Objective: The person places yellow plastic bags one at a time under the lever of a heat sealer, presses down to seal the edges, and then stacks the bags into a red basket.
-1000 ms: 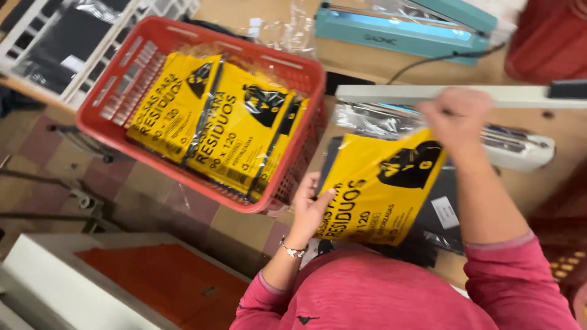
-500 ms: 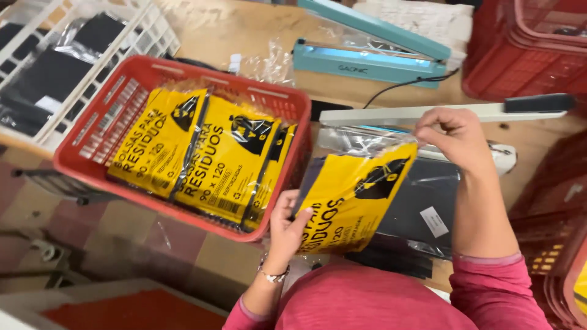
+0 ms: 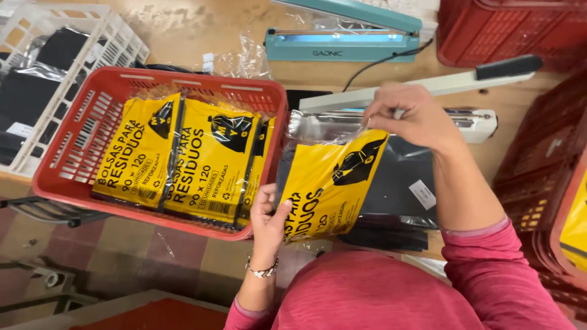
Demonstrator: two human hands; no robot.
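I hold a yellow packet of bags (image 3: 330,183) in clear plastic with both hands, over a stack of black bags (image 3: 403,177). My left hand (image 3: 269,217) grips its lower left edge. My right hand (image 3: 413,116) pinches its clear top edge next to the white heat sealer (image 3: 428,91). A red basket (image 3: 79,153) to the left holds several identical yellow packets (image 3: 208,162) lying flat side by side.
A teal heat sealer (image 3: 342,33) with a cable sits at the back of the wooden table. A white crate (image 3: 119,43) with black bags stands far left. Red crates (image 3: 501,30) are stacked at the back right and along the right edge (image 3: 544,183).
The yellow packet has shifted toward the red basket and tilted more upright, with my right hand still on its top edge and my left hand sliding lower on it.
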